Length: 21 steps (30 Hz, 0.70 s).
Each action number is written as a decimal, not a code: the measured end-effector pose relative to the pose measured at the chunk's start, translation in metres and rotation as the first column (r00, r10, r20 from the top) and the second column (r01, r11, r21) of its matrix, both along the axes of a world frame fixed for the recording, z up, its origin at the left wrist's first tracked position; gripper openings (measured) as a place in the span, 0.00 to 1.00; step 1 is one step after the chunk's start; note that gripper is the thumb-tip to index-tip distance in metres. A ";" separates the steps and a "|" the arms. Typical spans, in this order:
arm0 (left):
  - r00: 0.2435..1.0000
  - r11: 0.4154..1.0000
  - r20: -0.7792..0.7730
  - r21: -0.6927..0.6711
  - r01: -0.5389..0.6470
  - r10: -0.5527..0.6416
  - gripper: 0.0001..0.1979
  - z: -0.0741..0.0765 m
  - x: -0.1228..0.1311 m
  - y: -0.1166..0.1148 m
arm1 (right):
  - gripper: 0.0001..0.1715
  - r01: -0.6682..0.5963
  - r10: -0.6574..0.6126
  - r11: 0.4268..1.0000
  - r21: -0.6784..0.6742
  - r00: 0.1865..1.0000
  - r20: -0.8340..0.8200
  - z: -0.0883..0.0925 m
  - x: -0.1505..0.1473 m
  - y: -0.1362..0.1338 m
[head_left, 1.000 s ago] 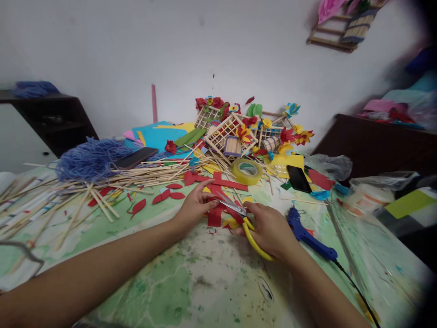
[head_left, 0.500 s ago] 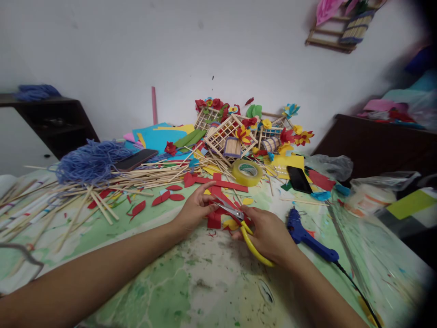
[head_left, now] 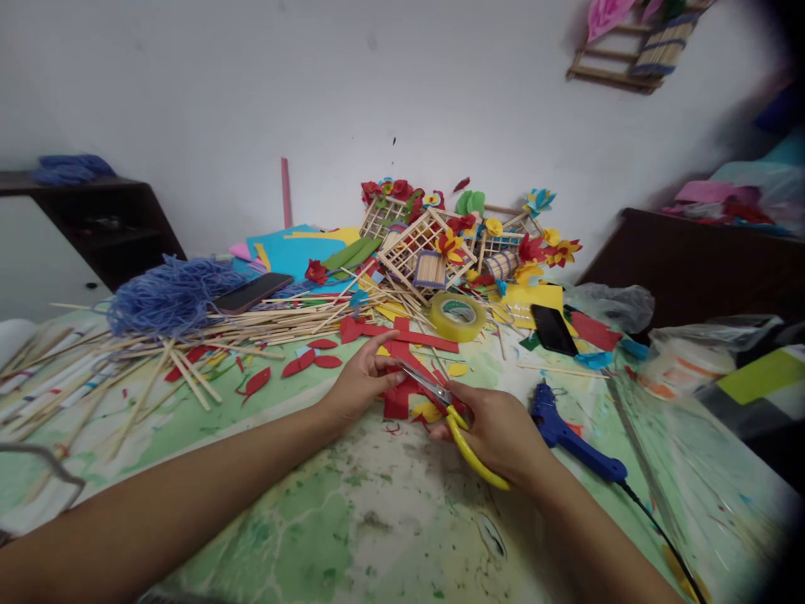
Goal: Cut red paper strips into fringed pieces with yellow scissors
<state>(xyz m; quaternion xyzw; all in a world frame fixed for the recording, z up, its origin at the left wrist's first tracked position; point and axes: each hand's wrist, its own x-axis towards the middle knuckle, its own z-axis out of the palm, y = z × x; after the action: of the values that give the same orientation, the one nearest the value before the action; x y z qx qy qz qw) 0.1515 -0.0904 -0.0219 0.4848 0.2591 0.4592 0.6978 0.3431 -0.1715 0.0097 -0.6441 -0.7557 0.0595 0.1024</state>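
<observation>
Head view: the right hand [head_left: 496, 432] is clamped on yellow-handled scissors [head_left: 469, 451], blades pointing toward 10 o'clock at the red craft sheet [head_left: 397, 403] that the left hand [head_left: 361, 382] touches, its grip unclear.

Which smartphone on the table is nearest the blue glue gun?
The black smartphone right of the clear tape roll; the other phone lies far left beside the blue yarn.

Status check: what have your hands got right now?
Right hand gripping yellow-handled scissors, blades on red craft-sheet cutout. Left hand at same cutout. Blue hot glue gun beside right hand, clear of blades.
</observation>
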 end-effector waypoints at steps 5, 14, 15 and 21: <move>0.998 0.999 -0.043 0.012 -0.035 0.035 0.40 0.000 -0.002 0.002 | 0.26 0.002 -0.003 1.000 0.021 0.999 0.047 0.000 0.001 -0.001; 0.992 0.997 -0.102 0.049 -0.064 0.069 0.40 -0.001 -0.005 0.006 | 0.25 0.010 -0.014 0.999 0.045 0.995 0.099 -0.001 0.003 0.000; 0.992 0.997 -0.105 0.054 -0.062 0.067 0.40 -0.001 -0.005 0.006 | 0.25 0.012 -0.016 0.999 0.042 0.995 0.102 -0.001 0.003 -0.001; 0.986 0.992 -0.133 0.096 -0.086 0.098 0.38 -0.003 -0.006 0.009 | 0.21 0.046 -0.047 0.999 0.009 0.988 0.145 0.005 0.000 -0.002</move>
<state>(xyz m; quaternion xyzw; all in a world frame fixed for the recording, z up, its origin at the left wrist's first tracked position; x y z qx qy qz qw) 0.1454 -0.0813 -0.0253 0.5335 0.3079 0.4677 0.6339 0.3427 -0.1730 0.0147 -0.6641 -0.7459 0.0082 0.0503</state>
